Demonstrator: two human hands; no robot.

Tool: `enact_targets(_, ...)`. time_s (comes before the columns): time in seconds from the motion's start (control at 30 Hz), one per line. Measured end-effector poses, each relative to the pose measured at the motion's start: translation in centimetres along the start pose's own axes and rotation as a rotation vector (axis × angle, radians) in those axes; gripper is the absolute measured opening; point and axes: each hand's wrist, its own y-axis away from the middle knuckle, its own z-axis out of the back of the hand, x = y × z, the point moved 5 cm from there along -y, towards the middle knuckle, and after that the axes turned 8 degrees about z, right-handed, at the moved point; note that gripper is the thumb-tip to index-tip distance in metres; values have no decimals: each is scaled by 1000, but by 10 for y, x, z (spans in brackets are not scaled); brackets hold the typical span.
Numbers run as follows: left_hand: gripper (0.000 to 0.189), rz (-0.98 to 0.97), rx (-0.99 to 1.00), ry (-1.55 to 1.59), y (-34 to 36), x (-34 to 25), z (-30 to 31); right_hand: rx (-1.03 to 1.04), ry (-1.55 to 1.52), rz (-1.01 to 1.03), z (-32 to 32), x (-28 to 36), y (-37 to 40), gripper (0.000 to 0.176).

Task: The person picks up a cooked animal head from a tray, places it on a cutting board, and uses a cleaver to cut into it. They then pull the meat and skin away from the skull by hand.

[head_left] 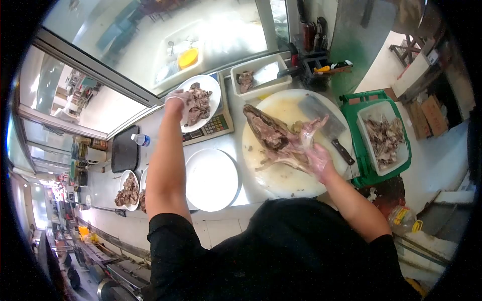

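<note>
My left hand [176, 99], in a clear glove, reaches to the left rim of a white plate [213, 89] that stands on a weighing scale [222, 108]. Chopped cooked meat [199, 104] lies on that plate, right by my fingertips; from the back of this hand I cannot tell how its fingers are set. My right hand [319, 159], also gloved, is closed on the near right end of a large bony piece of cooked meat [271, 133]. That piece rests on the round cutting board [281, 183]. Beside it lies a cleaver [324, 118], its dark handle towards me.
A bare white plate [211, 179] sits left of the board. Further left are a plate of meat [128, 191], a capped bottle [140, 139] and a black tray [125, 148]. Behind is a white tub [258, 90]; at right, a green bin [357, 173] bears a container of bones [384, 138].
</note>
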Motion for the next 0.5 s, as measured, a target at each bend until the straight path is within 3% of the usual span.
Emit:
enact_targets(0.07, 44, -42, 140, 178, -83, 30, 37, -47, -87, -42, 9, -11, -6, 27)
enact_targets(0.17, 47, 11, 188, 227, -104, 35, 52, -51, -218, -82, 6, -13, -4, 27)
enact_targets(0.2, 47, 12, 190, 226, -128, 46, 60, -27, -65, -26, -1, -1, 4, 27)
enact_targets(0.23, 46, -175, 186, 158, -162, 57, 69, -3, 88, 30, -7, 9, 10, 27)
enact_targets(0.3, 42, -435, 173, -57, -149, 40, 72, -25, 87, 19, -12, 16, 16, 28)
enact_targets(0.33, 42, -434, 175, -57, -146, 36, 73, -44, 87, 7, -13, 17, 17, 28)
enact_targets(0.4, 43, 8, -29, 116, -73, 6, 60, -61, 92, -6, -11, 14, 15, 29)
enact_targets(0.5, 38, -141, -89, -135, -84, 5, 59, -50, 134, 47, -7, 11, 10, 33)
